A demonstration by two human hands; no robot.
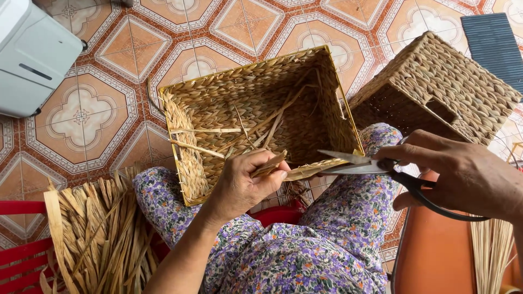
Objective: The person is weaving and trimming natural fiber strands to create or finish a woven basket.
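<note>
Both hands are working at the near rim of a woven straw basket [256,114] that is lying tilted on the person's lap, its open side facing the camera. The left hand [245,182] is pinching a flat dried straw strand [305,170] between thumb and fingers, holding it out sideways from the basket's rim. The right hand [463,174] is gripping a pair of black-handled scissors [354,162], fingers through the loops, with the blades standing slightly parted and their tips lying right at the strand, just beside the left hand's fingertips. Loose strands are sticking out inside the basket. A second woven basket [441,90] is lying on its side on the patterned tile floor [109,109], just beyond the right hand. A bundle of dried straw strips [98,234] is resting on a red plastic seat [22,256] beside the left forearm. A white appliance [32,54] is sitting at the far left, well apart.
</note>
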